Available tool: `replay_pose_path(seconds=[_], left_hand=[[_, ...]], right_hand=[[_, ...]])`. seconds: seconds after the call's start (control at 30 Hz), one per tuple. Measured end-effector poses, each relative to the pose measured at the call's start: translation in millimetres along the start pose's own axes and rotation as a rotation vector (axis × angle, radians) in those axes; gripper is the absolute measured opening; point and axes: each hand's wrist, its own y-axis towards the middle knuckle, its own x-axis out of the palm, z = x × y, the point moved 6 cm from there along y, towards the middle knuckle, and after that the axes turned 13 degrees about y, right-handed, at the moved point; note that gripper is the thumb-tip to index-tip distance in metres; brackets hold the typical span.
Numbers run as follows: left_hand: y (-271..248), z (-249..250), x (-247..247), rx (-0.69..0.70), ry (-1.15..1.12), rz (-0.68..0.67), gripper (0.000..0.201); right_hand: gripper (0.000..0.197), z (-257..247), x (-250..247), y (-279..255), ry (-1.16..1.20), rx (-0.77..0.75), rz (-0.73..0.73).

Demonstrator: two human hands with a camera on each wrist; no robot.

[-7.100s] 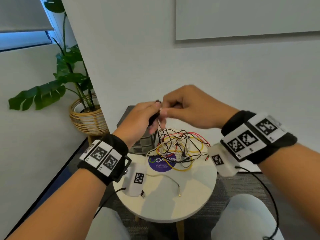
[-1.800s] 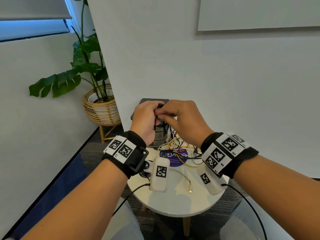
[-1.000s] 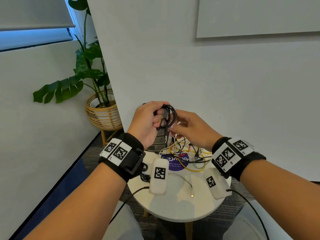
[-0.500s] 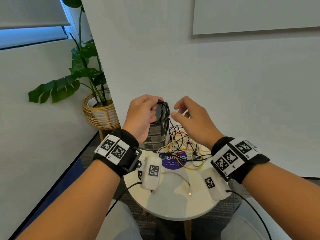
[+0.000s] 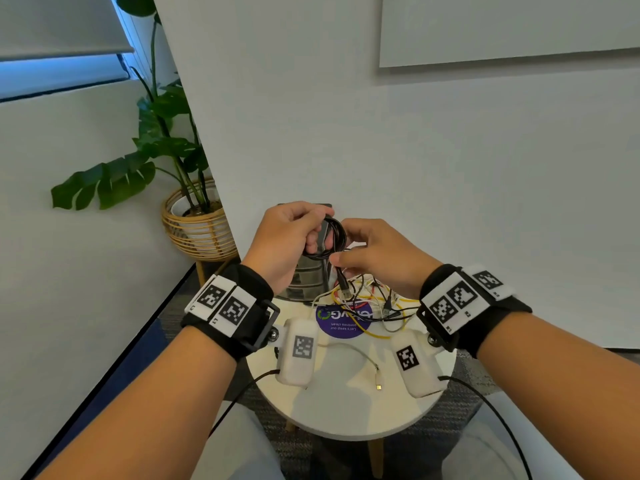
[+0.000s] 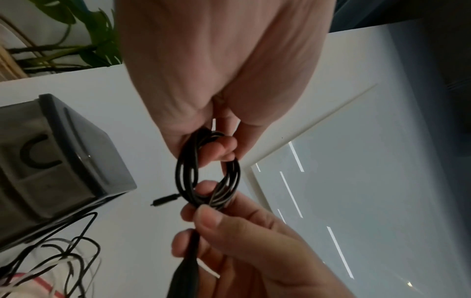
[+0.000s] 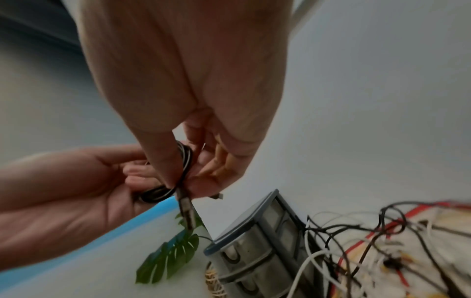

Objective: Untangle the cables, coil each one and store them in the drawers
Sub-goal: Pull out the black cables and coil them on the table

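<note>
at frame centre of the head view the left hand (image 5: 287, 244) grips a coiled black cable (image 5: 330, 239) held above the drawer unit (image 5: 306, 278) and the cable tangle (image 5: 367, 301) on the round table (image 5: 346, 403). the right hand (image 5: 377, 254) pinches the coil's lower edge. only the left wrist view shows a small plug (image 6: 163, 200) pointing left out of the coil; the right wrist view shows the usb end (image 7: 186, 209) hanging down, its long axis near vertical.

Both bare forearms wear black wristbands (image 5: 242, 317) bearing white square-coded tags, with white camera pods (image 5: 298, 355) trailing black leads.
</note>
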Motion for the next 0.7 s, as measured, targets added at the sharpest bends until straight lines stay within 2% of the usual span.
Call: replay_pose_path(seconds=[0.1, 0.17, 0.37, 0.47, 0.57, 0.63, 0.7], left_hand=[[-1, -7, 4, -0.021, 0.02, -0.046, 0.023], [-2, -8, 7, -0.033, 0.048, -0.033, 0.025], [2, -14, 5, -0.09, -0.039, -0.025, 0.029], [1, -12, 5, -0.101, -0.102, -0.047, 0.026], [0, -6, 4, -0.078, -0.085, -0.054, 0.02], [1, -3, -1, -0.059, -0.083, -0.033, 0.018], [2, -2, -6, -0.049, -0.089, -0.007, 0.017]], right_hand=[[0.017, 2, -6, -2, -0.103, -0.008, 0.02], [0.022, 1, -6, -1, -0.135, -0.015, 0.043], [0.034, 6, -13, 7, 0.001, 0.056, 0.04], [0.037, 4, -4, 4, -0.111, 0.028, -0.052], [0.022, 7, 1, 5, -0.271, -0.082, -0.042], [0.016, 14, -2, 4, -0.33, -0.104, -0.031], [0.026, 18, -1, -1, -0.357, -0.1, -0.051]])
